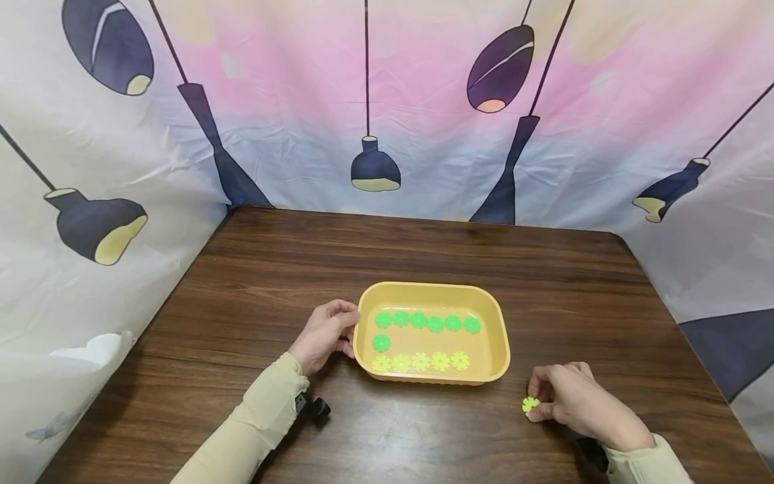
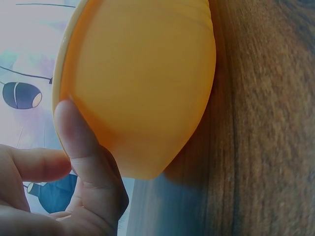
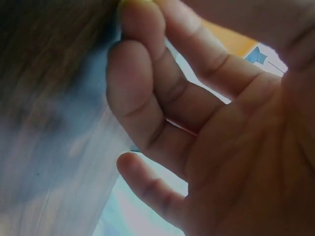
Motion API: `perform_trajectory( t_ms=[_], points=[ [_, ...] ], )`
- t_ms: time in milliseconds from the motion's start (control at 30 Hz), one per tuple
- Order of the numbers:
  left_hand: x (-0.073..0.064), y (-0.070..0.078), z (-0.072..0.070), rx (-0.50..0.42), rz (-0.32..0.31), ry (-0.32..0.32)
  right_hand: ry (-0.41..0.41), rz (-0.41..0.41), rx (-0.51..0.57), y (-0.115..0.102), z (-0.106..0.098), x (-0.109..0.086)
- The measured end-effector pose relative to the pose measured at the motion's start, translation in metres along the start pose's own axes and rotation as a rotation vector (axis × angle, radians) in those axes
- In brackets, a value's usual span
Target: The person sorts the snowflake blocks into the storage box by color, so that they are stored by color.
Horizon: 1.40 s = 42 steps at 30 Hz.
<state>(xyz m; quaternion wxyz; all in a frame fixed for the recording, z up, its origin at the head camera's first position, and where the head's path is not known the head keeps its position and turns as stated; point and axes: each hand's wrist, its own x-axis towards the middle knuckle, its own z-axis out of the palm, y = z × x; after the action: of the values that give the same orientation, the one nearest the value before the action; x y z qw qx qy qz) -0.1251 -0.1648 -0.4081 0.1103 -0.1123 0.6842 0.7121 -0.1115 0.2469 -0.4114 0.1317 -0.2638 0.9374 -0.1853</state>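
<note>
My left hand grips the left end of a yellow-orange plastic tub. In the left wrist view, thumb and finger pinch the rim of the tub. Inside it lies a back row of several green flower-shaped discs, one more green disc at the left below that row, and a front row of several yellow discs. To the right of the tub, my right hand pinches a yellow flower-shaped disc between thumb and fingers, just over the table. In the right wrist view fingers mostly hide this disc.
The tub stands on a dark brown wooden table. A cloth printed with hanging lamps surrounds the table at the back and sides. Small black devices are strapped at the wrists, under the pale sleeves.
</note>
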Motion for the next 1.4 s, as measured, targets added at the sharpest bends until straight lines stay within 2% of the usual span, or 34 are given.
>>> perform_trajectory(
  t_ms=[200, 400, 633, 700, 933, 1200, 1300, 1400],
  points=[
    [0.0, -0.001, 0.0, -0.003, 0.0, 0.004, 0.02, -0.023, 0.007, 0.0, -0.004, 0.003],
    [0.0, -0.001, 0.0, -0.003, 0.002, -0.001, -0.051, 0.003, 0.159, 0.002, -0.009, 0.004],
    [0.0, 0.0, 0.0, 0.0, 0.005, -0.004, -0.069, -0.009, 0.244, 0.001, -0.012, 0.006],
    [0.0, 0.001, 0.0, 0.002, 0.006, -0.005, -0.025, -0.011, 0.248, 0.001, -0.014, 0.007],
    [0.0, 0.001, -0.001, 0.0, 0.0, -0.007, 0.237, 0.012, 0.147, -0.001, -0.028, 0.013],
    [0.0, 0.0, 0.0, 0.002, -0.005, -0.008, 0.499, -0.127, 0.095, -0.009, -0.041, 0.027],
    [0.001, 0.0, 0.0, 0.004, -0.006, -0.003, 0.527, -0.163, 0.097, -0.019, -0.046, 0.036],
    [0.001, -0.001, 0.0, 0.008, -0.006, 0.003, 0.494, -0.223, 0.102, -0.029, -0.047, 0.045]
  ],
)
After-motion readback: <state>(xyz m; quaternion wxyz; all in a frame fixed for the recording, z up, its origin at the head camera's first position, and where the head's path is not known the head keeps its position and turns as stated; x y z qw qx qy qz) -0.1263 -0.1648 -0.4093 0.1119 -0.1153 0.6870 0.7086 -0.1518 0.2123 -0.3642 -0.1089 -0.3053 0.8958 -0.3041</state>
